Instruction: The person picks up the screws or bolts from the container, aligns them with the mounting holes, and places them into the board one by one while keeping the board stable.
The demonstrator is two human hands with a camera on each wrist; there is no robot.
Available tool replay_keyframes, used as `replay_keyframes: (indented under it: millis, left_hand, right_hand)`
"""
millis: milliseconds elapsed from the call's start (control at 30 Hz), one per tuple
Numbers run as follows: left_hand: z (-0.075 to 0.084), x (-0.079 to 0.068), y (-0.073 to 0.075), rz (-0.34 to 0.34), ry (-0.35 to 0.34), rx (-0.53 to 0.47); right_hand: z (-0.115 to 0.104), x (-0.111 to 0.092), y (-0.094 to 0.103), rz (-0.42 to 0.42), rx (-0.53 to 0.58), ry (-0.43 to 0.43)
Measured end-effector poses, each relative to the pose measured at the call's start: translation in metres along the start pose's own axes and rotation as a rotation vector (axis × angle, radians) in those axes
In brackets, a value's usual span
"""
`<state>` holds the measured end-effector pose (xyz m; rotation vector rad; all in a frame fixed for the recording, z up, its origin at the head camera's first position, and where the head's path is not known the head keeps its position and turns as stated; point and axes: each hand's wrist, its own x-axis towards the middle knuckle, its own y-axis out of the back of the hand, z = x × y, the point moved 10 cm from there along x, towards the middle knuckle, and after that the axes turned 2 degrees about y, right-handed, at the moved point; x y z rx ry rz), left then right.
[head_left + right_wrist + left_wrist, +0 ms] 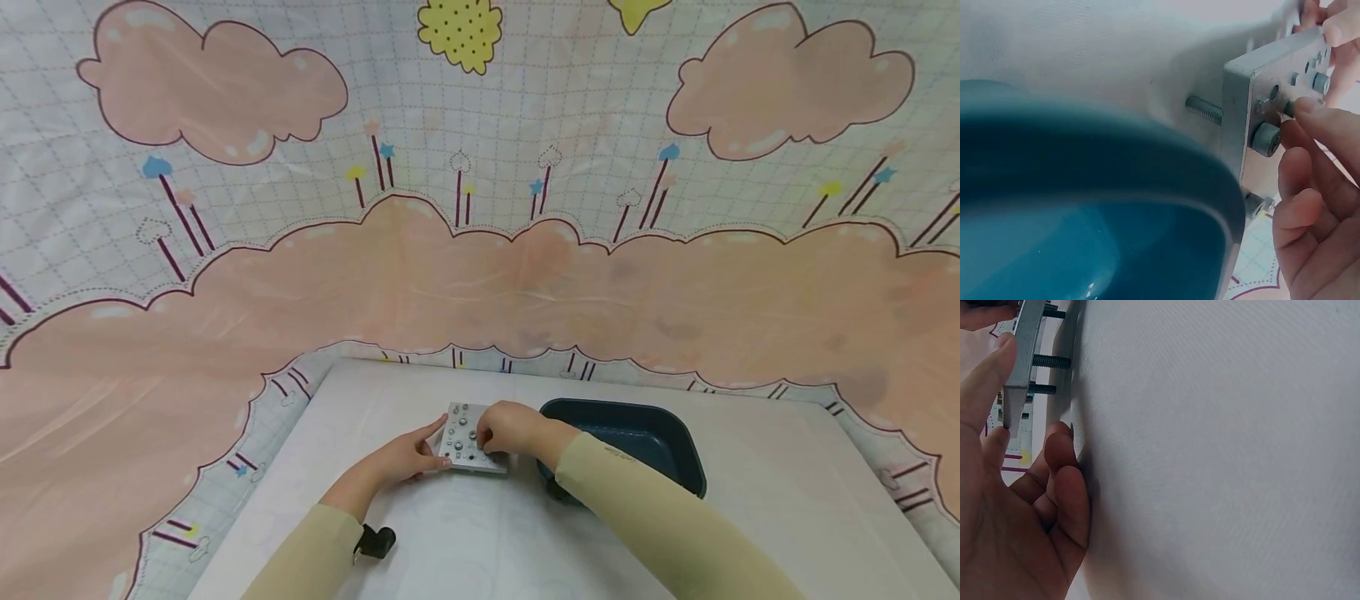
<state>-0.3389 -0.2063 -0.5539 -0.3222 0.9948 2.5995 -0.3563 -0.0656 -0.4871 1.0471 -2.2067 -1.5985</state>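
A grey metal plate (pixel 486 468) is raised off the white table on bolts that pass through it. Their threaded ends (pixel 1052 361) stick out beneath it in the left wrist view. My left hand (pixel 405 457) holds the plate's left side, thumb at the near corner and index finger reaching along the edge. Over the right part of the plate, my right hand (pixel 517 429) pinches a small screw (pixel 1289 109) at a hole, thumb and index finger together. Socket-head bolts (pixel 1266 139) and smaller screws sit in the plate around it. The fingertips partly hide the pinched screw.
A dark teal tray (pixel 637 435) stands right of the plate, close to it, and my right forearm passes over its near left corner. A black wrist device (pixel 375 542) sits at my left wrist. Behind the white table (pixel 465 542) hangs a cloud-patterned cloth (pixel 480 283).
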Motion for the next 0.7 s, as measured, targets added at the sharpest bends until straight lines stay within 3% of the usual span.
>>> replay_keyframes:
  millis: [267,500,600,700]
  left_hand:
    - [0.006,0.007,-0.003,-0.022,-0.02,0.007]
    - [-0.003,0.001,0.0,-0.02,0.007,-0.045]
    - [-0.005,-0.005,0.009,0.031,0.024,-0.065]
    - [-0.002,-0.014,0.026,0.143,0.015,-0.038]
  right_hand:
    - [0.007,-0.005,0.005,0.023,0.034,-0.019]
    - [0.007,-0.018,0.024,0.11,0.132,-0.016]
    - [0.009,-0.03,0.035,0.168,0.163,-0.003]
    - [0.015,-0.046,0.046,0.225,0.205,-0.013]
